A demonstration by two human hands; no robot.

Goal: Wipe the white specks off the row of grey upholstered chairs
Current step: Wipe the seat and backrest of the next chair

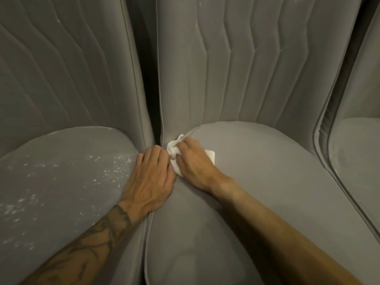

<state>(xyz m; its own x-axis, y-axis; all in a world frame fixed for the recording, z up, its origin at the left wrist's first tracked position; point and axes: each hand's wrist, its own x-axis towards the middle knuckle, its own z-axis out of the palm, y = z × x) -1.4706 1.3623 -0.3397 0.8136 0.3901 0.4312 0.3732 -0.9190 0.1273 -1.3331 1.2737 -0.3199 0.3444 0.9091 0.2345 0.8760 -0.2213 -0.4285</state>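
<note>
Three grey upholstered chairs stand side by side. The left chair's seat (61, 192) carries many white specks (115, 171), thickest near its right edge. The middle chair's seat (257, 182) looks free of specks; a few faint ones sit high on its backrest (197, 25). My right hand (195, 163) grips a crumpled white cloth (172, 150) and presses it into the back left corner of the middle seat. My left hand (152, 179) lies flat, fingers straight, pressing into the gap between the left and middle seats.
A dark narrow gap (151, 99) runs between the left and middle backrests. A third chair (357, 151) shows at the right edge, its piped rim close beside the middle seat. Quilted backrests fill the whole upper view.
</note>
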